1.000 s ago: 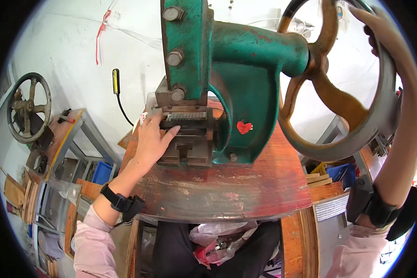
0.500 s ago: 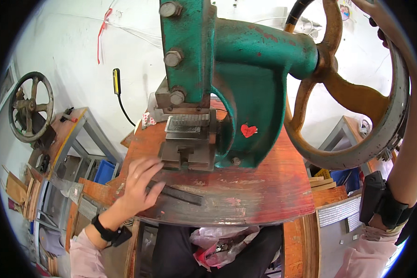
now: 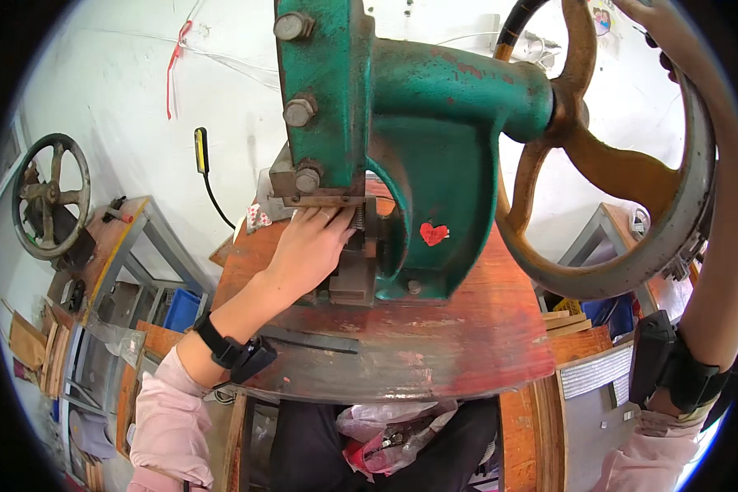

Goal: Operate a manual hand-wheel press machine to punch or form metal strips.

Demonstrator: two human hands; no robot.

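a person works a green hand-operated press, one hand at the die and one on the flywheel.

at far left, a second spoked wheel (image 3: 51,197) stands apart. the left hand (image 3: 307,250) reaches under the press head (image 3: 320,107), fingers pressed to the die block (image 3: 354,271), its grip hidden, likely seating a small part. the green press (image 3: 435,156) sits on a worn red surface (image 3: 459,344). the right hand (image 3: 660,20) closes on the large flywheel (image 3: 631,172) rim, placed to turn it.

A metalworking workshop: a green cast-iron hand press (image 3: 418,148) with a flywheel (image 3: 623,164), and beside it a worn bench (image 3: 435,344).
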